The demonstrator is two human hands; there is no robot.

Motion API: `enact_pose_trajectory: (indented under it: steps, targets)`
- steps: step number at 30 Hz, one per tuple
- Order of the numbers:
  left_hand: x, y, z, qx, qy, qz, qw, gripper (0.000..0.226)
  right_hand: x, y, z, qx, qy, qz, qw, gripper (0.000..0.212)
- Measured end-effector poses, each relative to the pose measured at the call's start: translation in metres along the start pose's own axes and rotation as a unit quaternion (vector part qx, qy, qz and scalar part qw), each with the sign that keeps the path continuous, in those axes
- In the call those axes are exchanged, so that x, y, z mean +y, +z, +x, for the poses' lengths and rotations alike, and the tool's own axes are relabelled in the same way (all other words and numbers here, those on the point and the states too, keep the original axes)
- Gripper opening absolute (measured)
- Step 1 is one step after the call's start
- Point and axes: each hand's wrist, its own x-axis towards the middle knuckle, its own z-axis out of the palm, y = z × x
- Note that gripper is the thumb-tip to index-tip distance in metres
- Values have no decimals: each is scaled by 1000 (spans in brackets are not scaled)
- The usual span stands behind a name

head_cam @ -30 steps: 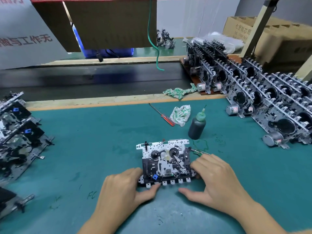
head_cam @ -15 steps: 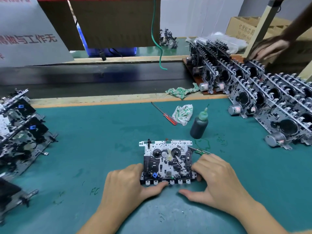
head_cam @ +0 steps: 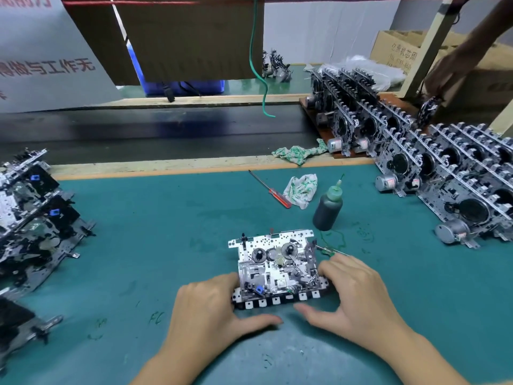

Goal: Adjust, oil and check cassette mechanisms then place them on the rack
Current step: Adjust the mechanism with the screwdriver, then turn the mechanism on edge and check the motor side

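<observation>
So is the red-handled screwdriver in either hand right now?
No, the red-handled screwdriver lies on the green mat, apart from both hands.

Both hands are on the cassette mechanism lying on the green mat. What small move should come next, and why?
Probably reach the right hand to the oil bottle: the cassette mechanism lies flat, face up, the left hand already steadies it, and the bottle stands upright just behind.

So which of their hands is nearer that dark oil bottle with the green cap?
The right hand. It lies just below the oil bottle, at the cassette mechanism's right edge; the left hand sits farther, at its left edge.
</observation>
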Motion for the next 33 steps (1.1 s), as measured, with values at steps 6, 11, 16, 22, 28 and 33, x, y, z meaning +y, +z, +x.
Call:
enact_pose_trajectory:
  steps: [6,11,16,22,28,33]
  targets:
    - [-9,-9,1,-16,-25,-68,997,47,-7,-8,10,-38,74,136,987,38]
    - [-8,-18,10,56,-85,-231,968,55,-14,-15,28,-45,217,400,890,49]
    - [-7,-20,23,25,-122,-289,949,66,-17,-13,44,-62,286,392,872,67]
    - [-11,-11,31,-5,-132,-315,940,72,-19,-11,47,-52,325,430,841,53]
    - [-9,-26,33,55,-98,-34,993,56,-12,-18,46,-80,265,326,904,71]
    - [2,-38,50,42,16,-177,983,32,1,-17,40,-104,201,214,950,57]
